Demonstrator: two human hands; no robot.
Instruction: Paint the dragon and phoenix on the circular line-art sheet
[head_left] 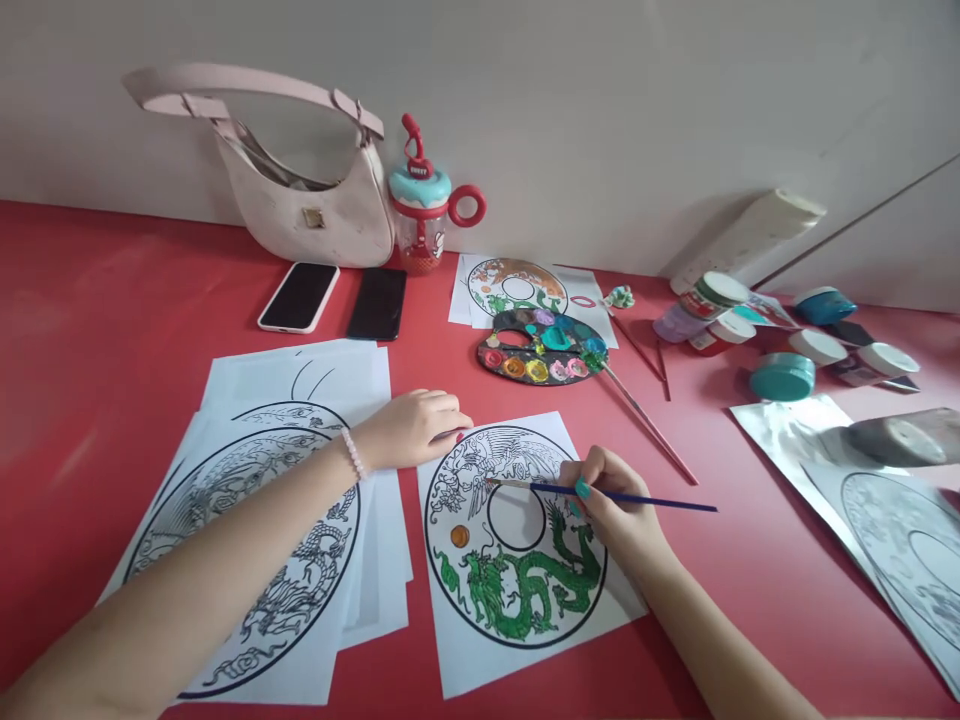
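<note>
From the head view, a red surface [169,300] reaches back to a pale wall [540,120], dull grey toward 12 o'clock, with a dark slanting seam at about 2. Taking the painted sheet [517,515] as the dial's centre, the bag [307,215] and cup [421,225] stand by the wall near 11, the palette [546,354] lies at 12, paint pots [782,378] cluster at 2, and stacked sheets [255,375] lie at 9. The painted sheet lies just in front of the person, its long axis running roughly 11 to 5, green dragon toward 6, uncoloured bird toward 12. Above it, the right hand [611,505] is clamped on the brush [652,501], whose long axis runs nearly 9 to 3, bristles toward 9 by the bird; whether they touch paper I cannot tell. The left hand [416,425] lies palm down, fingers together, at the sheet's 11 o'clock edge; I cannot tell whether it grips anything.
</note>
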